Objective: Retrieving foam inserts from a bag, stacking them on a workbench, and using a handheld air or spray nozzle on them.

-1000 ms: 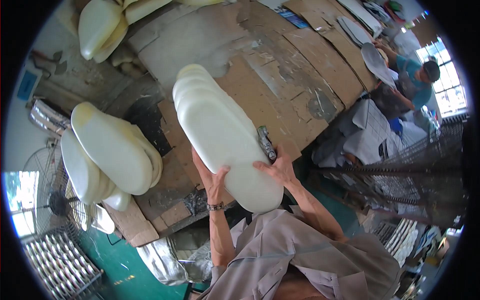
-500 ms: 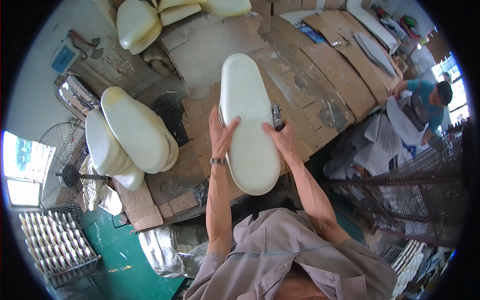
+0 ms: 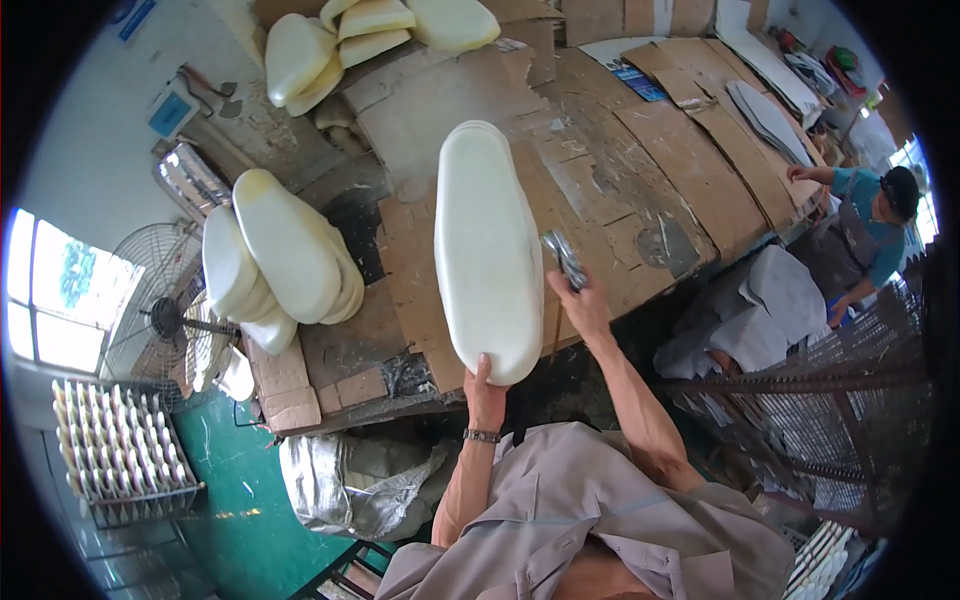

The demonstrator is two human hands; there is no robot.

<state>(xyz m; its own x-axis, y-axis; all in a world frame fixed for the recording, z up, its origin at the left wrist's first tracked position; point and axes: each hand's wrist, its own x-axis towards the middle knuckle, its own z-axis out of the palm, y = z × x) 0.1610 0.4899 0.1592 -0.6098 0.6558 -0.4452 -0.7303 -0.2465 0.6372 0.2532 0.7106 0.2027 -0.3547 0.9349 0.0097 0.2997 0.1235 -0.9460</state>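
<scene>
- Your left hand [image 3: 486, 392] grips the near end of a long white foam pad [image 3: 487, 250] from below, fingers curled up around its rounded edge; a watch band sits on that wrist.
- The foam pad stands on its edge over the workbench, running from your hand toward 12 o'clock; its far end rises just left of centre; its broad pale face is turned toward 9 o'clock.
- Your right hand [image 3: 580, 305] is just beside the pad at 3 o'clock of it, closed around a small grey metal tool [image 3: 565, 259]; the tool's tip points toward 12 o'clock; whether the tool touches the pad cannot be told.
- The cardboard-covered workbench [image 3: 660, 190] spreads behind the pad from 12 to 2 o'clock, stained and patched.
- A stack of similar white pads [image 3: 285, 255] leans at 9 o'clock of the held pad, on the bench's left end; more cream pads [image 3: 340, 35] lie piled at 11 o'clock.
- A standing fan [image 3: 165, 315] is at the far 9 o'clock, beside a bright window.
- A crumpled silver sack [image 3: 355, 485] lies on the green floor at 7 o'clock.
- Another person in a teal shirt [image 3: 865, 235] works at the bench's far end at 3 o'clock, well apart from you.
</scene>
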